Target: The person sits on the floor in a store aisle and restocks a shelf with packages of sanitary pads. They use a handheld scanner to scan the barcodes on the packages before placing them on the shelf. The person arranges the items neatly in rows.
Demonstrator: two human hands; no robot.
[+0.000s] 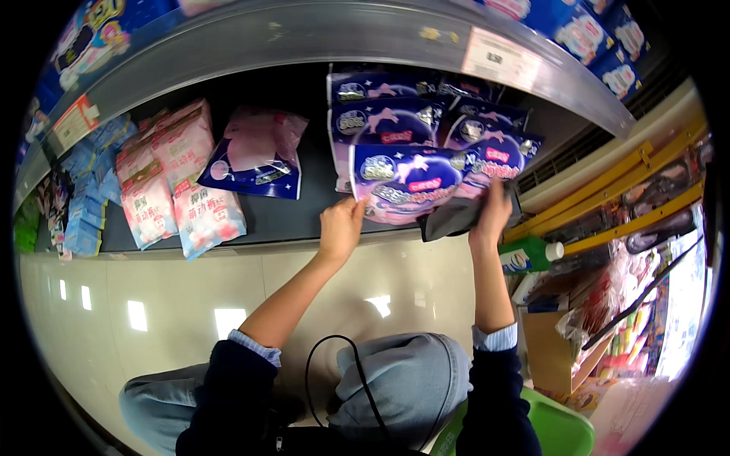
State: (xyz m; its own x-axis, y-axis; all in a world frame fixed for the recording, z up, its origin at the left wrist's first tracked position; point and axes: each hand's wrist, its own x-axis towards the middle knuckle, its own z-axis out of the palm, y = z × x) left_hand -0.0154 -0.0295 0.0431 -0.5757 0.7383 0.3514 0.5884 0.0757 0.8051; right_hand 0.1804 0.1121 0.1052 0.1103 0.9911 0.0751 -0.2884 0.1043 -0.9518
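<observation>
My left hand (342, 227) pinches the lower left corner of a blue-and-pink plastic packet (413, 185) at the front of the lower shelf. At that packet's right side is my right hand (491, 214), its fingers around a dark grey cloth (453, 219) and close to a second blue-and-pink packet (496, 157). More packets of the same kind (385, 122) stand in rows behind. To the left, one blue packet with a pink back (256, 151) lies by itself, next to pink-and-white packets (208, 211).
A metal shelf edge (353, 34) with price tags runs overhead. Light blue packets (85, 211) sit at the far left. On the right are a green bottle (527, 255), yellow rails (587, 228) and a cardboard box (550, 347). A green plastic stool or bin (556, 424) is beside my knees, above the tiled floor (171, 285).
</observation>
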